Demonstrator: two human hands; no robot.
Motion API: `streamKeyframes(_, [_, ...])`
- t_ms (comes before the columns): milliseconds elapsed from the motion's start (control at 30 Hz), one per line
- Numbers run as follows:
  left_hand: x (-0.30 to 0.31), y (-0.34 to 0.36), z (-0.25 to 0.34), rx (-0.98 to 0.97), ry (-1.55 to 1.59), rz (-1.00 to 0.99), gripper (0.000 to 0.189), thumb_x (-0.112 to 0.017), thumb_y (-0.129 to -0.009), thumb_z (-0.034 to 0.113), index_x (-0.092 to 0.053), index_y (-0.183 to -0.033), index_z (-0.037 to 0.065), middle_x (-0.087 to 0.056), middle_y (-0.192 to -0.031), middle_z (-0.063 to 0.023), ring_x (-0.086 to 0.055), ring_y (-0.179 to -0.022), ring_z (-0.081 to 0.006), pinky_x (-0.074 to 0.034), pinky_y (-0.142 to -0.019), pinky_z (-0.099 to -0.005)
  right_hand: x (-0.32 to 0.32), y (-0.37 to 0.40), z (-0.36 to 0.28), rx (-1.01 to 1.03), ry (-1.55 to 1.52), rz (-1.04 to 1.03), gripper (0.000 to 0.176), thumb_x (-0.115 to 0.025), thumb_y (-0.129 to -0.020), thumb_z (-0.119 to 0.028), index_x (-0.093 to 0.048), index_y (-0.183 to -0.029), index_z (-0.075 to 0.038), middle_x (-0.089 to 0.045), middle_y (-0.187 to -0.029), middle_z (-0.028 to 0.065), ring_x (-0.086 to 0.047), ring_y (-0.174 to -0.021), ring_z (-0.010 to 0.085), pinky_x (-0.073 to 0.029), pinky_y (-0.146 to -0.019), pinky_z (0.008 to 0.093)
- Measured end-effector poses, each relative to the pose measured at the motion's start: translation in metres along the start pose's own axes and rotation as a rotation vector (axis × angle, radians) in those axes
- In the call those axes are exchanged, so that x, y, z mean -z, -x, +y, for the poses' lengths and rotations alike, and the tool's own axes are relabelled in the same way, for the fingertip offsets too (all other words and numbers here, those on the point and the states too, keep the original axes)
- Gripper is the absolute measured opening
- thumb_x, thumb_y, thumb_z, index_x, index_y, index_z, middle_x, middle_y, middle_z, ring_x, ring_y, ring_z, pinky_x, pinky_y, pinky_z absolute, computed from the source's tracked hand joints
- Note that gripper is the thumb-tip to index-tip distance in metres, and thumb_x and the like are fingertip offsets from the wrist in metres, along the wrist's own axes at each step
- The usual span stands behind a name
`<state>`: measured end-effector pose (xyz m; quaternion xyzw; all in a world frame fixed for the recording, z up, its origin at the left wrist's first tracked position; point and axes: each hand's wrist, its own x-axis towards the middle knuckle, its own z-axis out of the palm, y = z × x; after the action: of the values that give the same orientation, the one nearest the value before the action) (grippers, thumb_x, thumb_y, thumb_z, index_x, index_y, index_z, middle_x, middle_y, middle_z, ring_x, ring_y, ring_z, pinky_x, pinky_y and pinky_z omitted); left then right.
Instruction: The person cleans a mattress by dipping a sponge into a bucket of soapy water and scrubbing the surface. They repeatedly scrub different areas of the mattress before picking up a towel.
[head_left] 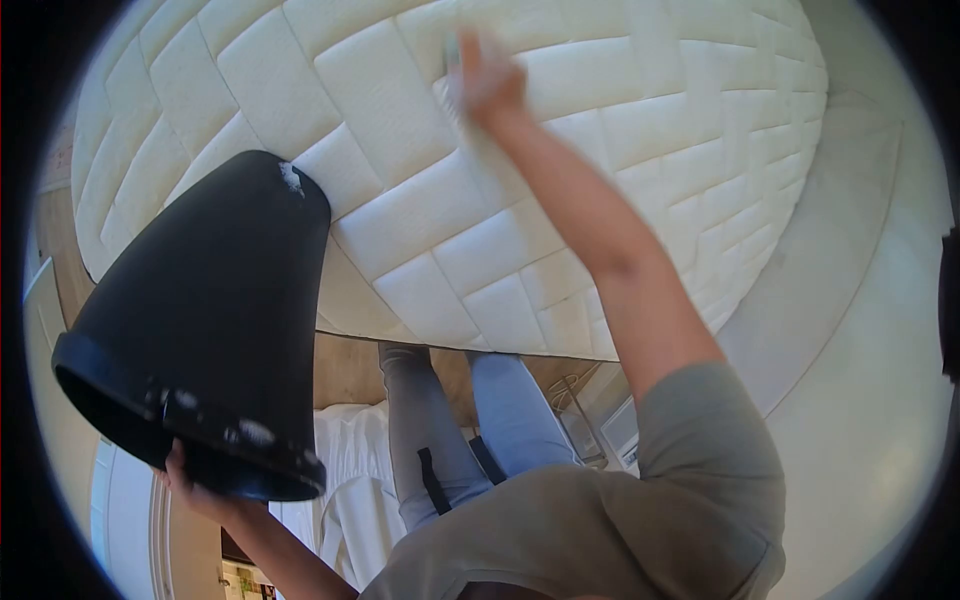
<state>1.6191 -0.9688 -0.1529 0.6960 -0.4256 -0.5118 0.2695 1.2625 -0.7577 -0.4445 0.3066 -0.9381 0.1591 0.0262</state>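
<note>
A black tapered bin [215, 290] is tipped over at the left, its wide open rim facing down towards me and its narrow end against the quilted mattress [430, 210]. White smudges show on the rim and on the far end. My left hand [195, 488] grips the rim from below, the thumb on the outside and the other fingers partly hidden. Over the upper middle of the mattress, my right hand [488, 78] is closed and smeared by motion. Something pale with a hint of green shows at its fingers, too blurred to name.
The mattress's near edge lies just in front of my legs [440, 430]. White fabric [350, 460] hangs or lies below at the left of them. A cable [565, 390] and a white framed item [620, 430] are at the right. A pale wall [860, 330] runs along the right side.
</note>
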Motion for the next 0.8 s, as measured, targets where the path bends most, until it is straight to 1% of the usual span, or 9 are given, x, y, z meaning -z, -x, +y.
streamKeyframes(67, [-0.008,0.01,0.001,0.034,0.044,0.033,0.052,-0.052,-0.074,0.018,-0.043,-0.124,0.008,-0.05,-0.117,-0.0134,-0.05,-0.107,-0.0288,-0.043,-0.092,-0.044,-0.027,-0.085,-0.013,-0.033,-0.21,0.236,0.027,-0.035,-0.093,-0.019,-0.055,-0.101,-0.004,-0.06,-0.084,0.0186,-0.059,-0.069,0.034,-0.048,-0.058,0.0439])
streamKeyframes(133, [-0.006,0.006,0.0,0.029,0.023,0.024,0.051,-0.052,-0.074,0.016,-0.043,-0.124,0.008,-0.05,-0.117,-0.0137,-0.051,-0.105,-0.0286,-0.044,-0.09,-0.0432,-0.018,-0.058,-0.014,-0.04,-0.14,0.113,0.021,-0.043,-0.087,-0.023,-0.051,-0.099,-0.007,-0.06,-0.082,0.0166,-0.059,-0.069,0.0345,-0.046,-0.056,0.047])
streamKeyframes(200, [0.0,0.003,0.003,0.03,0.026,0.02,0.05,-0.053,-0.075,0.015,-0.043,-0.123,0.008,-0.05,-0.116,-0.014,-0.052,-0.103,-0.0284,-0.046,-0.088,-0.0424,0.011,0.01,-0.013,-0.031,-0.039,-0.009,0.02,-0.054,-0.082,-0.028,-0.052,-0.09,-0.009,-0.06,-0.078,0.0134,-0.059,-0.066,0.034,-0.044,-0.051,0.0468])
streamKeyframes(333, [0.015,-0.018,-0.001,-0.058,-0.005,-0.065,0.047,-0.053,-0.075,0.01,-0.045,-0.122,0.004,-0.052,-0.112,-0.0146,-0.055,-0.099,-0.0271,-0.048,-0.085,-0.0375,0.083,0.207,0.005,0.052,-0.175,-0.186,0.029,-0.067,-0.072,-0.016,-0.061,-0.1,-0.011,-0.064,-0.088,0.0131,-0.063,-0.07,0.0287,-0.051,-0.059,0.0379])
streamKeyframes(433, [0.017,-0.023,-0.001,-0.089,-0.005,-0.125,0.045,-0.053,-0.076,0.01,-0.046,-0.12,0.002,-0.054,-0.109,-0.0149,-0.056,-0.098,-0.0254,-0.048,-0.086,-0.0357,0.065,0.167,0.0,0.11,-0.139,-0.146,0.029,-0.066,-0.072,-0.017,-0.061,-0.1,-0.011,-0.063,-0.092,0.0142,-0.063,-0.07,0.0288,-0.051,-0.06,0.0386])
streamKeyframes(467, [0.018,-0.022,-0.004,-0.079,0.021,-0.123,0.044,-0.052,-0.076,0.01,-0.047,-0.119,0.001,-0.055,-0.107,-0.0149,-0.056,-0.098,-0.0244,-0.048,-0.086,-0.0352,0.046,0.118,-0.008,0.17,-0.152,-0.081,0.035,-0.067,-0.071,-0.014,-0.058,-0.105,-0.011,-0.062,-0.078,0.0134,-0.061,-0.066,0.0311,-0.049,-0.054,0.0404])
streamKeyframes(567, [0.016,-0.013,-0.004,-0.025,0.069,-0.027,0.044,-0.051,-0.077,0.012,-0.046,-0.119,0.0,-0.055,-0.108,-0.0154,-0.056,-0.097,-0.0241,-0.048,-0.086,-0.0353,-0.018,-0.017,-0.038,0.107,-0.12,0.098,0.017,-0.057,-0.078,-0.025,-0.051,-0.089,-0.012,-0.056,-0.071,0.0102,-0.057,-0.062,0.0314,-0.042,-0.046,0.0458])
streamKeyframes(633, [0.012,-0.005,0.0,0.02,0.017,-0.025,0.045,-0.05,-0.078,0.013,-0.045,-0.12,0.001,-0.054,-0.109,-0.0149,-0.056,-0.097,-0.0248,-0.048,-0.087,-0.0353,-0.022,-0.06,-0.044,0.098,-0.114,-0.034,0.025,-0.036,-0.091,-0.017,-0.055,-0.099,-0.003,-0.06,-0.083,0.0185,-0.058,-0.068,0.0351,-0.047,-0.059,0.0444])
streamKeyframes(800, [0.001,-0.006,0.006,-0.045,-0.077,0.007,0.05,-0.051,-0.078,0.016,-0.041,-0.127,0.007,-0.052,-0.116,-0.013,-0.054,-0.102,-0.0281,-0.045,-0.09,-0.0402,0.044,0.106,-0.028,0.087,-0.16,0.003,0.023,-0.066,-0.072,-0.016,-0.058,-0.093,-0.011,-0.058,-0.072,0.0093,-0.058,-0.059,0.0279,-0.046,-0.046,0.039])
